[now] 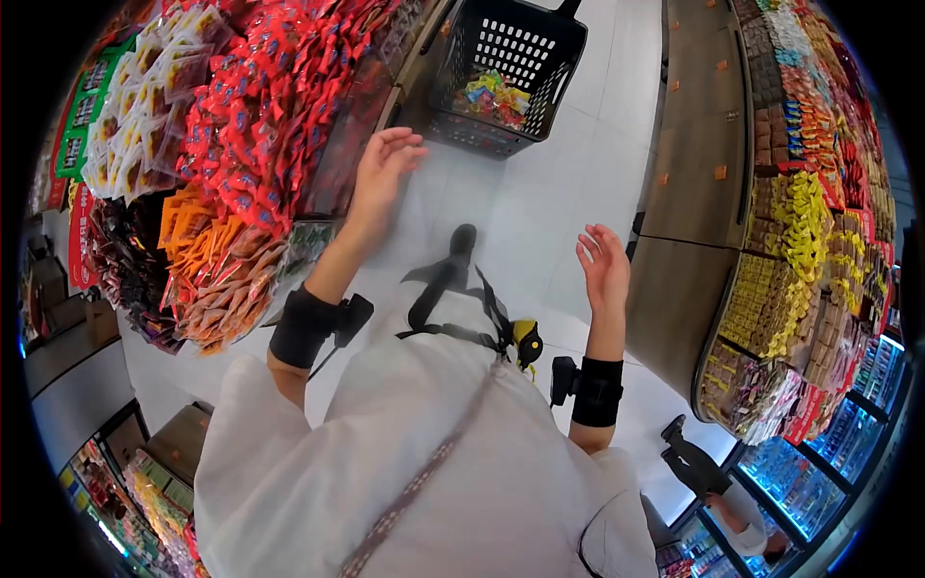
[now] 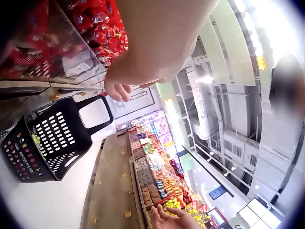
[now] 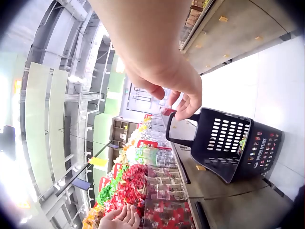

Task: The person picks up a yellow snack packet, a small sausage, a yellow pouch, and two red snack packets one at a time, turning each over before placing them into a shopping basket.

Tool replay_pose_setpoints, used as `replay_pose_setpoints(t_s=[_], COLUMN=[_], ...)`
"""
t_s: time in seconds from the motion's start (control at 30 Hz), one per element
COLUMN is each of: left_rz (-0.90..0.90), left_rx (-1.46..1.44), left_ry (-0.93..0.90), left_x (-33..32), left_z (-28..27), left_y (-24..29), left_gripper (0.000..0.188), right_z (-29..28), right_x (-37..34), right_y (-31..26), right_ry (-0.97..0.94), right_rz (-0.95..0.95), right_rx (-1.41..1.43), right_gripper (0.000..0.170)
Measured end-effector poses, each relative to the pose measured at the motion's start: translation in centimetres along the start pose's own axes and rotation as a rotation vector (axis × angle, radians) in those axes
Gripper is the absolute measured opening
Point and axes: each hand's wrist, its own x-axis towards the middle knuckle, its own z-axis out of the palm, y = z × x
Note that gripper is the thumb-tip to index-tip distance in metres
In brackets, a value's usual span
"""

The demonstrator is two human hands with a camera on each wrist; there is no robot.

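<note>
My left hand (image 1: 383,173) is raised with loosely bent fingers and holds nothing. It hovers beside the bin of red-wrapped snacks (image 1: 265,106), near the lower left corner of a black shopping basket (image 1: 570,60). In the basket lies a small heap of colourful wrapped sweets (image 1: 496,99). My right hand (image 1: 605,270) hangs over the aisle, fingers relaxed and apart from any goods. In the right wrist view, this hand (image 3: 167,78) overlaps the handle of the basket (image 3: 225,164), though the head view shows the two well apart.
Wooden cabinets (image 1: 689,144) line the right side, topped with yellow-wrapped snacks (image 1: 805,222) and other packets. On the left are orange packets (image 1: 198,226) and white clear packets (image 1: 149,106). Pale tiled floor (image 1: 540,222) runs between. Another person (image 1: 737,515) stands at lower right by lit shelves.
</note>
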Motion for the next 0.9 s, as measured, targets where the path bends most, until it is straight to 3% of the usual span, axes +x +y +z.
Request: replay_pose_setpoints(t_s=[0.53,0.9], left_rz=[0.022,-0.117], left_rx=[-0.033,-0.091], left_ry=[0.261,0.476], left_x=[9.9,18.0], left_z=[8.1,16.2], left_y=[1.4,-3.8], left_gripper=[0.029,0.025], right_z=[-0.3,-2.8], right_x=[19.2,36.2], right_y=[-10.0,-14.6], right_ry=[-0.117,-0.156], right_rz=[0.06,0.295], right_rx=[-0.012,-0.171], right_gripper=[0.029,0.029])
